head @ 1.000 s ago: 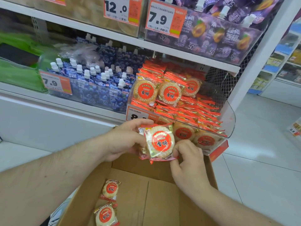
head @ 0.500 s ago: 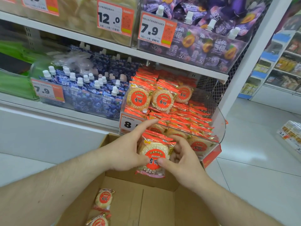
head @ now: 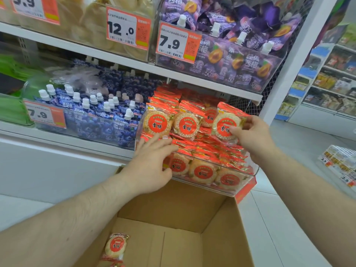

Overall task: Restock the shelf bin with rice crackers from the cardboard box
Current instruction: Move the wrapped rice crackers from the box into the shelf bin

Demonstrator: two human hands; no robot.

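A clear plastic shelf bin (head: 248,171) holds several rice cracker packs in red-and-gold wrappers. My right hand (head: 250,135) pinches one rice cracker pack (head: 224,125) upright at the right end of the bin's back row. My left hand (head: 152,160) lies with straight fingers on the bin's front left corner, touching the packs there. Below, the open cardboard box (head: 221,228) has a rice cracker pack (head: 116,245) lying on its bottom at the lower left, with another partly cut off under it.
Left of the bin stands a bin of blue spouted pouches (head: 100,114) with a 7.9 price tag. The shelf above (head: 192,78) carries purple pouches and pale snacks. A white upright (head: 294,58) borders the bin on the right; tiled floor and more shelving lie beyond.
Both hands carried the pack up from over the box. My right hand now holds it alone in the bin's back row. My left hand let go and dropped onto the bin's front corner.
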